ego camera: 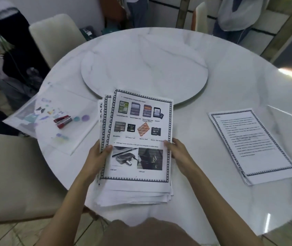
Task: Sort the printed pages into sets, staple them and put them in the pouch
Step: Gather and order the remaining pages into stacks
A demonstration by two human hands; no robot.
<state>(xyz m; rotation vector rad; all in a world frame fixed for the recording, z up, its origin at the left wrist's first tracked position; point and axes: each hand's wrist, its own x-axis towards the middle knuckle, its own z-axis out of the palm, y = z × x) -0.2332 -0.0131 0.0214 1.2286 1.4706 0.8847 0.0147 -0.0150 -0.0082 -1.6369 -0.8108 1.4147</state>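
The stack of printed pages [138, 139] is at the near centre of the round marble table [221, 86], gripped at both side edges. The left hand [97, 157] holds the left edge with the thumb laid on the top sheet; its fingers are hidden beneath the paper. The right hand [177, 153] holds the right edge in the same manner, thumb on top, with the remaining fingers mostly concealed behind the edge. The sheets are fanned unevenly, so bordered margins of lower pages show at the upper left and loose corners show at the near end. Whether the near end rests on the table cannot be determined. The top sheet carries pictures of memory cards and USB ports; the captions are too blurred to read reliably. A second set of pages [253, 146] lies flat on the table to the right, well apart from the stack; its text is illegible. The clear pouch [35, 107] lies to the left, its left part projecting past the table rim, and its printed pattern is indistinct. The red stapler [62, 120] rests on the pouch. A marble turntable [144, 68] occupies the table centre, and the far end of the stack overlaps its near rim. Standing persons [237, 13] at the far side are cut off by the top of the frame.
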